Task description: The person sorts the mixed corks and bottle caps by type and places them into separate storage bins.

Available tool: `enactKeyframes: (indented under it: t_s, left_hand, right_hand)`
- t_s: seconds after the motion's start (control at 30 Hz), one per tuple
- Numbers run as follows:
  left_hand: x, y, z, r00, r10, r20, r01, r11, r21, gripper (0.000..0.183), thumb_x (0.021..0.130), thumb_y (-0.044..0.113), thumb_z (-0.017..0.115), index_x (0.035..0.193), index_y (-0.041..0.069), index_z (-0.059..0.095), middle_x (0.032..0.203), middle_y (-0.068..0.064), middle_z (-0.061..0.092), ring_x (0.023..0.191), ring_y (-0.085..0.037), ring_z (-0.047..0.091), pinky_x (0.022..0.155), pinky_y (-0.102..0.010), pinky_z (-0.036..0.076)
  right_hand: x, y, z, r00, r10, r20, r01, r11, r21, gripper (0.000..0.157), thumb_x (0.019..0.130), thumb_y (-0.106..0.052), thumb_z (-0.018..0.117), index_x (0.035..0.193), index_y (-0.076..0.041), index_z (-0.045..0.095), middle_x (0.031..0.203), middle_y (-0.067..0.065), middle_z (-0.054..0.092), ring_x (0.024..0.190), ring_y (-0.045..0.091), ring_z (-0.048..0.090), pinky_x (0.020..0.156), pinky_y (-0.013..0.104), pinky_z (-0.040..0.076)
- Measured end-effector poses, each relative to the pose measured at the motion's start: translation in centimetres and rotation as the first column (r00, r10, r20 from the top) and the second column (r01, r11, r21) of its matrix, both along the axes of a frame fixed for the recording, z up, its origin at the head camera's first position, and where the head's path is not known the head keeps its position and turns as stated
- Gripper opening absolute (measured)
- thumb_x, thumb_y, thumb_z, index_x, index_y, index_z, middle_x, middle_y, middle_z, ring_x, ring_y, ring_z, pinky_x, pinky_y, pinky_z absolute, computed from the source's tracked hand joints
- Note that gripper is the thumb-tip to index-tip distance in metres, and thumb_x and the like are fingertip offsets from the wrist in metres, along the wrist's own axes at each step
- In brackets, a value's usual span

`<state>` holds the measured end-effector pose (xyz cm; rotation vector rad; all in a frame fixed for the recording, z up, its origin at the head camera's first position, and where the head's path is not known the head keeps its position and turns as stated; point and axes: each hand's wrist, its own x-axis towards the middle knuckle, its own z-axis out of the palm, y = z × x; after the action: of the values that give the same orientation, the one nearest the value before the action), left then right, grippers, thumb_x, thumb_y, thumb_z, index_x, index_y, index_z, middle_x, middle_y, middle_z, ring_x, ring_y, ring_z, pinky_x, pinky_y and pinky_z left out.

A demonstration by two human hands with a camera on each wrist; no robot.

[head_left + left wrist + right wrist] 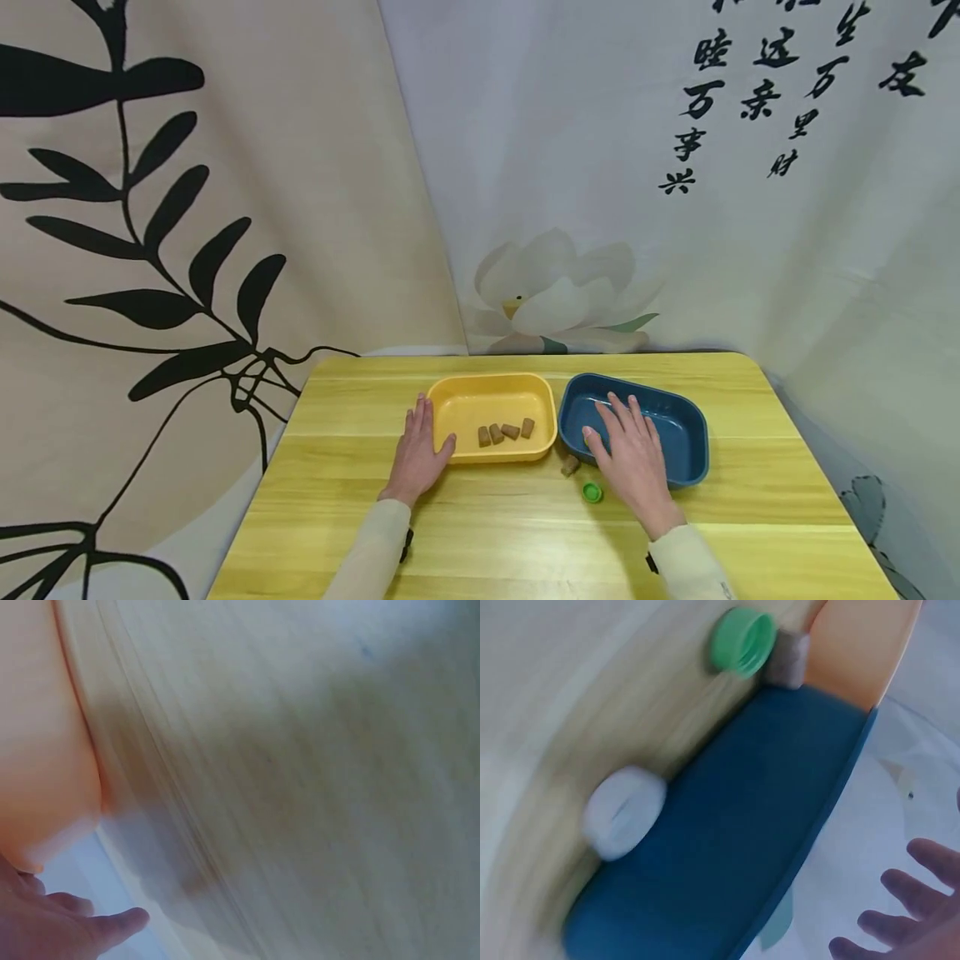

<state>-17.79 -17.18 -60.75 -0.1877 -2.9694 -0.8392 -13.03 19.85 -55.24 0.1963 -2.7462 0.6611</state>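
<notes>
My left hand (417, 460) is at the left side of a yellow tray (491, 383), fingers straight along its edge and thumb near the front left corner. Several brown cork-like pieces (511, 432) lie inside the tray. Over a blue tray (693, 442) my right hand (633, 462) reaches with fingers spread; in the right wrist view these fingers (909, 894) show nothing between them. On the table by the blue tray's front are a green bottle cap (592, 492), a brown piece (571, 465) and, in the right wrist view, a white cap (625, 813).
Both trays stand side by side near the back of the wooden table (510, 542). A printed curtain (570, 167) hangs behind the table. In the left wrist view the picture is mostly blurred tabletop beside the yellow tray's wall (45, 750).
</notes>
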Motion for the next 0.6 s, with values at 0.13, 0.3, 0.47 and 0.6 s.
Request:
enactKeyframes:
  t_s: [0.13,0.3,0.47,0.6]
  left_hand:
    - [0.1,0.1,0.1,1.0,0.002,-0.015,-0.002,1.0,0.005,0.087,0.103,0.044,0.056,0.163,-0.004,0.016,0.173,-0.016,0.006,0.153,-0.051,0.015,0.114,-0.069,0.03]
    - [0.1,0.1,0.3,1.0,0.006,-0.008,-0.006,1.0,0.007,0.087,0.103,0.045,0.057,0.165,0.001,0.015,0.173,-0.015,0.007,0.154,-0.05,0.013,0.112,-0.075,0.027]
    - [0.0,-0.2,0.4,1.0,0.001,0.024,-0.001,1.0,-0.014,0.087,0.105,0.058,0.047,0.168,0.012,0.01,0.174,-0.011,-0.001,0.155,-0.048,0.009,0.112,-0.08,0.017]
    - [0.1,-0.2,0.4,1.0,0.004,-0.02,-0.004,1.0,-0.023,0.085,0.105,0.063,0.042,0.168,0.013,0.014,0.173,-0.016,0.001,0.155,-0.049,0.01,0.111,-0.081,0.015]
  right_hand:
    - [0.9,2.7,-0.4,0.999,-0.047,-0.014,0.047,0.999,0.001,0.058,0.105,-0.045,0.057,0.146,-0.005,0.056,0.16,0.021,0.041,0.15,0.048,0.027,0.114,0.071,0.025]
    - [1.4,6.4,-1.6,0.992,-0.123,-0.008,0.124,0.992,0.004,0.059,0.106,-0.043,0.056,0.147,0.0,0.053,0.16,0.027,0.037,0.149,0.052,0.025,0.111,0.075,0.026]
    - [1.5,9.7,-3.0,0.975,-0.221,0.039,0.221,0.975,0.011,0.064,0.108,-0.043,0.052,0.15,0.004,0.046,0.157,0.033,0.035,0.145,0.058,0.025,0.105,0.079,0.027]
    - [1.5,11.6,-3.8,0.949,-0.281,0.147,0.283,0.959,0.003,0.075,0.109,-0.049,0.043,0.155,0.008,0.033,0.157,0.039,0.029,0.143,0.063,0.023,0.104,0.082,0.025]
